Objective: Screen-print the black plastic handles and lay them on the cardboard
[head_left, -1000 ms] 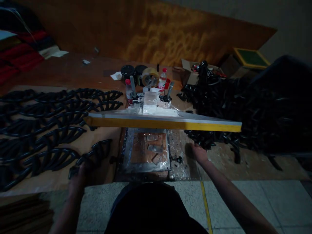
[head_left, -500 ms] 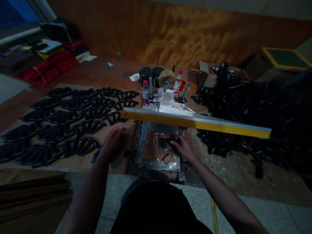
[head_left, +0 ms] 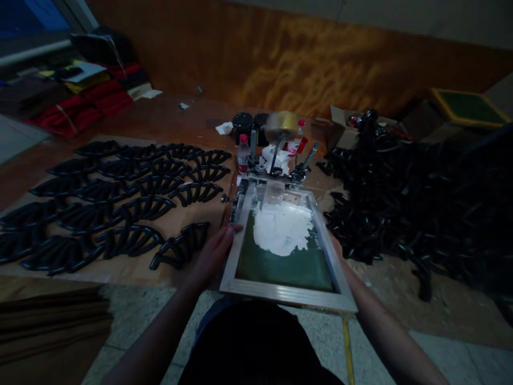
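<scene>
A silver-framed printing screen [head_left: 286, 293] with green mesh lies low in front of me, tilted toward my body. Thick white ink [head_left: 282, 227] is spread over the upper part of its mesh. Beside the frame's left rail is my left hand [head_left: 221, 245], fingers stretched toward it; I cannot tell whether they touch. My right hand [head_left: 337, 250] is at the right rail, its fingers hidden behind the frame. The base plate and the black piece on it are covered by the screen. Behind it stand the metal hinge clamps [head_left: 276, 170].
Rows of curved black tubes [head_left: 128, 240] lie on cardboard at left. A large heap of black tubes [head_left: 401, 192] fills the right. At the back are red-capped bottles [head_left: 242, 155], black jars [head_left: 242, 124] and a blurred yellowish roll of tape [head_left: 282, 124].
The screen has swung down from its raised, edge-on position to over the base plate. My left hand has moved right from the tubes, and my right hand from the black piece to the frame's right side.
</scene>
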Motion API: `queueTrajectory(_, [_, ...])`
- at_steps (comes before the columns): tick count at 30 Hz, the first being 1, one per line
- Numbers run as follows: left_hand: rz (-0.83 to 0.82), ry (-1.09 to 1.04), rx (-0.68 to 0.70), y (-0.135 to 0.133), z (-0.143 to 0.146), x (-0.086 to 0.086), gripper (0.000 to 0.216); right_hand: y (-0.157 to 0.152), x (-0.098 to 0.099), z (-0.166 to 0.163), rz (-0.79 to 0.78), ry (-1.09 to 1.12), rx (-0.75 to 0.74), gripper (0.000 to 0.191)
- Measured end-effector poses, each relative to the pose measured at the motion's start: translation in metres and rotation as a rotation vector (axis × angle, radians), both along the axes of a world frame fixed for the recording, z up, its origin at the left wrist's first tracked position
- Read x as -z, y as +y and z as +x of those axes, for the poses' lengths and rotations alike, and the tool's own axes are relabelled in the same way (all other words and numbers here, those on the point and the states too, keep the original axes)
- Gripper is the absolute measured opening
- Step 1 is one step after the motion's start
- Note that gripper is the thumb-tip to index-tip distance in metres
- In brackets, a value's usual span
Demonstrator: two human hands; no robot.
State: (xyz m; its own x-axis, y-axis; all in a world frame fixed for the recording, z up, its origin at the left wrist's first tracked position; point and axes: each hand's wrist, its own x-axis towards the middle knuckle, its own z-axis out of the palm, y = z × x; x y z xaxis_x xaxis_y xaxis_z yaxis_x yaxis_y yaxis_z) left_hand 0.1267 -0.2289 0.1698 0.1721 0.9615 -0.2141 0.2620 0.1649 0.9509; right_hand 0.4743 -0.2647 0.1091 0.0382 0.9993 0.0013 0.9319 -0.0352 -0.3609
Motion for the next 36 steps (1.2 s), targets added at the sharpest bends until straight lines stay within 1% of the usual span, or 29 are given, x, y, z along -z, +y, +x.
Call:
queueTrajectory(2, [-0.066, 0.046, 0.029, -0.008, -0.001, 0.027, 0.06, 0.012, -0.011, 0.013, 0.042, -0.036, 0.152, 0.031])
queueTrajectory(3, [-0.097, 0.067, 0.045, -0.01, -0.001, 0.039, 0.067, 0.021, -0.017, 0.011, 0.092, -0.049, 0.188, 0.032])
queueTrajectory(4, [-0.124, 0.089, 0.06, -0.01, 0.001, 0.051, 0.071, 0.033, -0.024, 0.003, 0.156, -0.058, 0.184, 0.035])
queueTrajectory(5, [-0.146, 0.11, 0.072, -0.009, 0.002, 0.061, 0.073, 0.046, -0.03, -0.01, 0.221, -0.066, 0.14, 0.043])
queueTrajectory(6, [-0.16, 0.123, 0.085, -0.007, 0.003, 0.069, 0.074, 0.059, -0.037, -0.026, 0.271, -0.075, 0.061, 0.053])
queueTrajectory(7, [-0.168, 0.132, 0.095, -0.005, 0.003, 0.076, 0.074, 0.072, -0.042, -0.043, 0.285, -0.09, -0.027, 0.06])
queueTrajectory(8, [-0.172, 0.138, 0.104, -0.003, 0.003, 0.081, 0.073, 0.082, -0.046, -0.06, 0.26, -0.108, -0.096, 0.06])
queueTrajectory(9, [-0.177, 0.143, 0.114, -0.001, 0.003, 0.084, 0.073, 0.09, -0.048, -0.075, 0.205, -0.123, -0.151, 0.055])
queueTrajectory(10, [-0.182, 0.144, 0.124, 0.0, 0.002, 0.086, 0.072, 0.095, -0.048, -0.088, 0.129, -0.133, -0.195, 0.045])
queueTrajectory(12, [-0.191, 0.134, 0.141, 0.001, 0.001, 0.089, 0.072, 0.091, -0.044, -0.102, -0.016, -0.143, -0.277, 0.026])
queueTrajectory(13, [-0.193, 0.123, 0.143, 0.001, 0.0, 0.09, 0.071, 0.084, -0.04, -0.104, -0.061, -0.147, -0.329, 0.022])
queueTrajectory(16, [-0.192, 0.1, 0.131, -0.001, 0.0, 0.092, 0.071, 0.051, -0.033, -0.099, -0.083, -0.155, -0.545, 0.023])
queueTrajectory(18, [-0.194, 0.111, 0.119, -0.001, 0.001, 0.093, 0.071, 0.034, -0.036, -0.093, -0.073, -0.136, -0.697, 0.025])
queueTrajectory(20, [-0.189, 0.126, 0.121, -0.001, 0.001, 0.092, 0.07, 0.029, -0.042, -0.089, -0.09, -0.105, -0.799, 0.026])
queueTrajectory(21, [-0.186, 0.132, 0.124, -0.001, 0.001, 0.091, 0.069, 0.03, -0.045, -0.088, -0.103, -0.09, -0.813, 0.025])
queueTrajectory(23, [-0.177, 0.139, 0.119, -0.001, 0.001, 0.089, 0.068, 0.036, -0.047, -0.089, -0.102, -0.08, -0.75, 0.021])
queueTrajectory(24, [-0.173, 0.141, 0.114, -0.002, 0.002, 0.088, 0.068, 0.038, -0.044, -0.091, -0.082, -0.087, -0.695, 0.02])
queueTrajectory(26, [-0.17, 0.141, 0.1, -0.002, 0.002, 0.086, 0.068, 0.034, -0.033, -0.093, -0.009, -0.103, -0.613, 0.021])
queueTrajectory(27, [-0.171, 0.14, 0.093, -0.003, 0.003, 0.085, 0.068, 0.029, -0.026, -0.093, 0.027, -0.104, -0.614, 0.024])
queueTrajectory(29, [-0.182, 0.126, 0.084, -0.004, 0.004, 0.083, 0.067, 0.015, -0.013, -0.09, 0.063, -0.084, -0.671, 0.032])
queueTrajectory(31, [-0.191, 0.113, 0.075, -0.005, 0.004, 0.081, 0.067, 0.008, -0.01, -0.087, 0.052, -0.047, -0.707, 0.034])
queueTrajectory(33, [-0.193, 0.103, 0.078, -0.005, 0.003, 0.078, 0.068, 0.017, -0.019, -0.088, 0.031, -0.011, -0.653, 0.034])
queueTrajectory(36, [-0.19, 0.095, 0.099, -0.003, -0.001, 0.067, 0.072, 0.053, -0.047, -0.095, 0.033, -0.01, -0.464, 0.045])
